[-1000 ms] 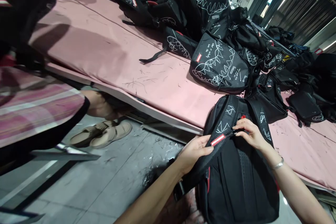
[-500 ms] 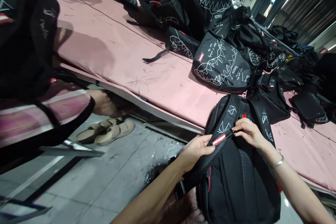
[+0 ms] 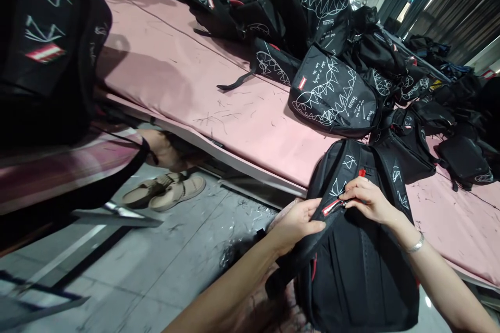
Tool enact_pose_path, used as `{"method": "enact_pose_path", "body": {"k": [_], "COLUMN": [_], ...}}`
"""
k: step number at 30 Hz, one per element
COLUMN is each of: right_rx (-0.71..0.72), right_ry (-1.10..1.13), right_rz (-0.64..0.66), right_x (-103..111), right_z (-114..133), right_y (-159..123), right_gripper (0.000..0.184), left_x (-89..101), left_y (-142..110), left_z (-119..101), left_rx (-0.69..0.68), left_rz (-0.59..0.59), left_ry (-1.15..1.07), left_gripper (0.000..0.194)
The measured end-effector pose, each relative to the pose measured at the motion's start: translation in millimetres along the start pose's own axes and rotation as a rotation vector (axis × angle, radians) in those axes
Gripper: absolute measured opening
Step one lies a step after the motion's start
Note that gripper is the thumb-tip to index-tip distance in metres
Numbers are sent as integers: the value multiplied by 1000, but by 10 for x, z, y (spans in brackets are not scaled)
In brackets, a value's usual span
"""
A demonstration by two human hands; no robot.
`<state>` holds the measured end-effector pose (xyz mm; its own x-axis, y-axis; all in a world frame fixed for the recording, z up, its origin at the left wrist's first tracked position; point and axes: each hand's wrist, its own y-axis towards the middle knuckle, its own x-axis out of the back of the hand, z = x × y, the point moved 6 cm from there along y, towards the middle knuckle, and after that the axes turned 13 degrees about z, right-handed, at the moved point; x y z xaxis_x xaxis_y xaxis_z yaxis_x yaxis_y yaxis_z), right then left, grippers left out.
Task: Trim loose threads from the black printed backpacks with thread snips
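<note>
A black backpack (image 3: 367, 270) leans upright against the table edge, its back panel and shoulder straps facing me. My left hand (image 3: 300, 223) is closed on the left shoulder strap (image 3: 326, 226), thumb on top, just beside a red-and-white label (image 3: 332, 207). In the fingers of my right hand (image 3: 367, 200) is a small dark, pointed tool, apparently thread snips (image 3: 342, 203). Its tip lies at the upper end of the label, against the strap. Most of the tool is hidden by my fingers. White line drawings mark both straps, and a red tag (image 3: 362, 172) shows near the top.
A long pink-covered table (image 3: 250, 135) with scattered thread bits runs across the view. Several black backpacks (image 3: 332, 93) lie along it. At left another person (image 3: 160, 148) sits behind a black bag (image 3: 50, 62). Beige shoes (image 3: 177, 192) and a metal stool frame (image 3: 117, 216) stand on the floor.
The view has shifted slightly, so most things sit a little farther right. The tool in my right hand has come closer to the label; my left hand keeps its hold on the strap.
</note>
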<state>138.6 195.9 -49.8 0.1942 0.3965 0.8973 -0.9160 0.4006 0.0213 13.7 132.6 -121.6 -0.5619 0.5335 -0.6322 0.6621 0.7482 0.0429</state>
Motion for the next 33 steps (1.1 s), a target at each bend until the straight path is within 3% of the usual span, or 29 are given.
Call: {"method": "enact_pose_path", "body": {"k": [8, 13, 15, 18, 20, 22, 25, 29, 31, 33], "right_rx": [39, -18, -103, -379, -572, -671, -701, -748, -756, -750], "right_ry": [-46, -48, 36, 266, 479, 715, 990, 1075, 1107, 1164], "right_rz": [2, -51, -167, -481, -678, -784, -768, -644, -623, -638], "right_x": [-20, -61, -69, -99, -196, -334, -497, -588, -625, -670], "right_z": [139, 201, 162, -64, -247, -367, -401, -322, -299, -297], "right_y": [52, 16, -69, -340, -556, -678, -636, -423, -339, -293], "right_gripper": [18, 16, 15, 16, 23, 31, 41, 44, 44, 46], "left_x": [-56, -4, 32, 78, 111, 150, 185, 220, 291, 300], "left_y": [11, 9, -1, -7, 5, 27, 65, 81, 29, -45], "left_z": [-46, 4, 11, 26, 43, 50, 77, 151, 86, -77], "left_rx": [-32, -34, -47, -45, -33, -32, -14, 24, -1, -88], "left_rz": [-8, -21, -27, -32, -63, -130, -223, -255, -381, -547], "left_ry": [8, -18, -20, -12, 17, 103, 233, 277, 493, 847], "left_gripper": [46, 49, 48, 41, 38, 40, 42, 41, 38, 32]}}
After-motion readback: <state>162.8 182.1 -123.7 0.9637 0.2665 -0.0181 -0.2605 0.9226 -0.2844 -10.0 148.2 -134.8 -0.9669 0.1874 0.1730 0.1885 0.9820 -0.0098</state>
